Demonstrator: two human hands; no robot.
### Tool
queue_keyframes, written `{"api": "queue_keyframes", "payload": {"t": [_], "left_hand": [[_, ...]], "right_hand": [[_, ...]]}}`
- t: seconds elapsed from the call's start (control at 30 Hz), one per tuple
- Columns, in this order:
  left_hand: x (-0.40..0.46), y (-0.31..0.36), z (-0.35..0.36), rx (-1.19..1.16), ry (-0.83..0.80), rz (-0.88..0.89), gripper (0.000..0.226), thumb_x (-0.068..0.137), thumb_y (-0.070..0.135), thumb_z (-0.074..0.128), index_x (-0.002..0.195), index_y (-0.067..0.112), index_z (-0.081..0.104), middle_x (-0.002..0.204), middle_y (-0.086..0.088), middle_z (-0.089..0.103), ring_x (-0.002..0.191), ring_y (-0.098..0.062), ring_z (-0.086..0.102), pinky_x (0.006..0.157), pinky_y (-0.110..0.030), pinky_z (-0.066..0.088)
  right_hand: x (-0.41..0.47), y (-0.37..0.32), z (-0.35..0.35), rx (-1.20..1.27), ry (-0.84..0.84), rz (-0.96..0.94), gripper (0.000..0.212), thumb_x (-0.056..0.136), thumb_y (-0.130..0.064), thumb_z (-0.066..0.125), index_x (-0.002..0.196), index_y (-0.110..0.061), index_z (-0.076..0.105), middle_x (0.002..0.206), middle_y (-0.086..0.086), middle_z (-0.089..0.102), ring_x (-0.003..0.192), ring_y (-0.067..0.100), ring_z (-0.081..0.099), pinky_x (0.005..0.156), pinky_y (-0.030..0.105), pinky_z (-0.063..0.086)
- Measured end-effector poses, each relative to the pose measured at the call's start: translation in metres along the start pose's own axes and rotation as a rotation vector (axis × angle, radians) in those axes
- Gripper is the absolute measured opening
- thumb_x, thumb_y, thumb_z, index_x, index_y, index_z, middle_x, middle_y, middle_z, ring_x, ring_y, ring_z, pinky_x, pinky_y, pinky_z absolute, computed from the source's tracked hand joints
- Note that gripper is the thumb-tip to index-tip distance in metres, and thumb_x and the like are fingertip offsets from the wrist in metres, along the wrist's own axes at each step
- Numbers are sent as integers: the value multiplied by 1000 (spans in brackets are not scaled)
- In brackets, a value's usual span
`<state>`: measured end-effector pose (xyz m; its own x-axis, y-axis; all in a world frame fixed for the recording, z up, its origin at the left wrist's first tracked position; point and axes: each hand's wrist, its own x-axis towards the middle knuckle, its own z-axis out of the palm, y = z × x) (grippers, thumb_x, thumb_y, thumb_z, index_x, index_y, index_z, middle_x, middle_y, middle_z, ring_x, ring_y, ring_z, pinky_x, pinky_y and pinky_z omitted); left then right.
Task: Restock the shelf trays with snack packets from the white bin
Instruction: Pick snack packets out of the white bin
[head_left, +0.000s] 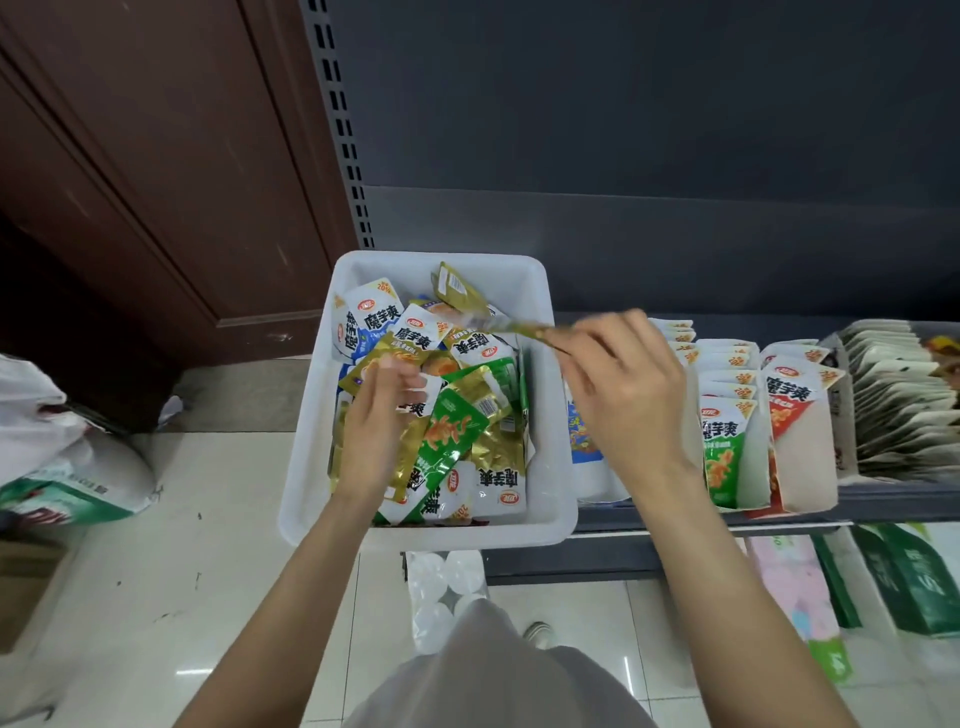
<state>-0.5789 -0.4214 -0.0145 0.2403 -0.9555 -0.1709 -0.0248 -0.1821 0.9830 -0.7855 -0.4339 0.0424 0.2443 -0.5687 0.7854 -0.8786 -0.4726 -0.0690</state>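
A dark metal shelf (779, 512) is seen from above, over a pale tiled floor, with a brown wooden door to the left. The white bin (306, 483) rests at the shelf's left end, heaped with mixed snack packets. Cardboard trays (802, 467) of upright packets are ranged just beside it to the right.

A gold packet (498, 325) is pinched by one end in the fingertips of the right hand (631, 395), above the bin's right rim. Its long axis runs roughly level, pointing left and back over the bin; it is blurred. The left hand (376, 421) is held low in the bin, fingers loosely bent on the heap; whether a packet is gripped cannot be told.

The trays lie right of the held packet, and the right hand is the nearer. The packet would probably need turning upright, in line with the rows, before being slotted in.
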Motion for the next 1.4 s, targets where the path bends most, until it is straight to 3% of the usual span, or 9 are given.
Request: {"api": "queue_keyframes", "payload": {"t": [0.17, 0.23, 0.3, 0.5, 0.63, 0.8, 1.0, 1.17, 1.4], "left_hand": [[-18, 40, 26, -226, -254, -6, 58, 83, 55, 41, 126, 17, 47, 112, 0, 66, 93, -19, 69, 76, -30, 56], [-25, 49, 42, -270, -317, -5, 40, 87, 43, 49, 121, 22, 47, 108, 1, 65, 91, -17, 70, 72, -26, 56], [-29, 53, 58, -283, -301, 12, 19, 92, 24, 55, 110, 28, 50, 103, -1, 66, 90, -14, 69, 69, -25, 55], [-15, 43, 100, -51, -359, 257, 36, 87, 5, 63, 111, 28, 49, 105, 8, 65, 97, -4, 64, 78, -27, 55], [-13, 39, 145, 216, -568, 283, 39, 87, 10, 64, 118, 23, 45, 101, 15, 64, 91, -9, 67, 78, -34, 57], [-4, 32, 192, 364, -627, 389, 40, 88, 16, 63, 118, 24, 38, 109, 3, 68, 83, -14, 69, 70, -44, 57], [8, 16, 203, 572, -506, 522, 37, 88, 22, 64, 121, 17, 47, 100, 1, 69, 82, -14, 66, 70, -40, 55], [19, 12, 195, 712, -304, 774, 19, 84, 17, 66, 102, 21, 62, 87, 9, 68, 82, -11, 61, 68, -35, 54], [26, 8, 196, 820, -209, 856, 22, 84, 17, 64, 106, 18, 63, 98, 1, 66, 90, -19, 58, 74, -27, 44]], "right_hand": [[-29, -6, -6, -25, 146, 31, 11, 85, -3, 69, 76, -6, 74, 71, 5, 66, 62, 18, 50, 51, 22, 38], [-37, -8, -5, -32, 135, 25, 8, 83, -2, 70, 78, -7, 74, 71, 4, 65, 65, 16, 48, 52, 21, 38], [-46, -8, -5, -9, 98, 21, 8, 84, -3, 69, 84, -7, 75, 74, 5, 66, 69, 15, 50, 53, 22, 42], [-70, 15, -26, 333, -172, 243, 28, 93, -31, 57, 108, -10, 70, 98, 3, 66, 87, 14, 59, 74, 23, 50], [-71, 60, -49, 351, -154, 704, 50, 88, -28, 64, 135, -22, 48, 111, -3, 57, 79, 6, 58, 67, 13, 46], [-44, 112, -67, 338, -329, 671, 90, 83, -17, 71, 144, -44, 11, 108, -17, 52, 66, 6, 59, 63, 9, 44], [-37, 148, -45, 214, -533, 479, 29, 87, -24, 65, 113, -24, 52, 95, -6, 63, 71, 13, 64, 66, 31, 49], [-61, 159, -9, 33, -605, 422, 19, 87, -26, 65, 102, -16, 60, 97, 1, 62, 76, 24, 64, 68, 36, 48], [-65, 147, 7, -139, -438, 572, 26, 88, -24, 65, 110, -14, 55, 114, 10, 48, 87, 28, 58, 58, 31, 48]]}}
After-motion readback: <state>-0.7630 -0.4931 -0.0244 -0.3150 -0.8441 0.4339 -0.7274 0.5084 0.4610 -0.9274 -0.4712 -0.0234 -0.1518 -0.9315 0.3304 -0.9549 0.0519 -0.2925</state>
